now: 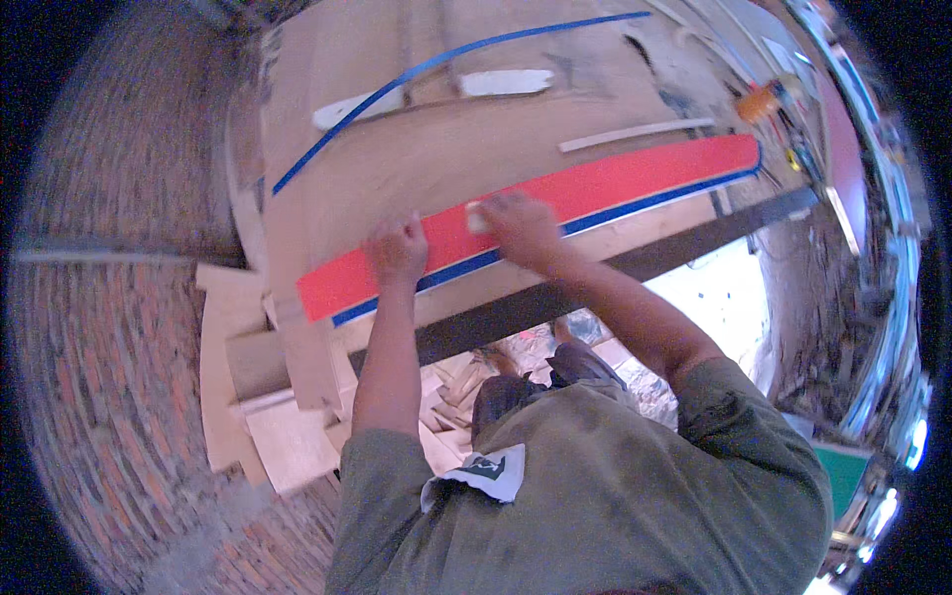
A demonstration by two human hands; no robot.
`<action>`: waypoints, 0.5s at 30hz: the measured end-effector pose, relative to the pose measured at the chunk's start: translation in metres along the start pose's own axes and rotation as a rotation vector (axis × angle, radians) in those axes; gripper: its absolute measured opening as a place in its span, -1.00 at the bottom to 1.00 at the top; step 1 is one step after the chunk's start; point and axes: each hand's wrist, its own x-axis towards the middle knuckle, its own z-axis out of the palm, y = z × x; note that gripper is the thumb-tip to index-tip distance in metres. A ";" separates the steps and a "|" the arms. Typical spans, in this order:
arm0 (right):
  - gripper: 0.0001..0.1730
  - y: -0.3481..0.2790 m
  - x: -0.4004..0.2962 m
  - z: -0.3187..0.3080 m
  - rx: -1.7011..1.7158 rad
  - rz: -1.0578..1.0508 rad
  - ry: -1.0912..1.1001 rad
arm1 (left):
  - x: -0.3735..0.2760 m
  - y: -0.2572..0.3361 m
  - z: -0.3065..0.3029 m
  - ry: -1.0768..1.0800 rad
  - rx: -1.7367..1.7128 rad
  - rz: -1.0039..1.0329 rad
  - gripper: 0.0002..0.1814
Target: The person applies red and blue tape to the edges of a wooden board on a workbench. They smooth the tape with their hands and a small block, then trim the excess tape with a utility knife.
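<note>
A long red panel (610, 178) with a rounded right end lies across the workbench. A blue strip (632, 206) runs along its near edge, with a thin pale line beside it. My left hand (398, 249) rests on the panel's left part, fingers bent over its surface; whether it grips the edge is unclear. Blurred, my right hand (520, 227) is on the panel near its middle, closed around a small pale block (477, 217) that sits against the red face. A loose blue strip (446, 58) lies curved on the board farther back.
Two white pieces, one a flat slat (507, 82), lie behind the panel. A narrow pale stick (636, 134) sits near its far edge. An orange container (760, 102) and hand tools are at right. Stacked boards (290, 439) and a brick wall (89, 372) stand left.
</note>
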 end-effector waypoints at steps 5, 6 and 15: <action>-0.67 -0.046 0.014 0.013 -0.081 0.143 -0.059 | 0.001 -0.019 0.021 -0.057 0.055 -0.013 -0.60; -0.69 -0.039 0.011 0.012 -0.104 0.172 -0.024 | -0.002 -0.022 0.024 -0.065 0.049 -0.049 -0.60; -0.75 0.104 -0.025 -0.037 -0.236 0.487 -0.044 | -0.006 -0.011 0.003 -0.067 -0.039 -0.024 -0.65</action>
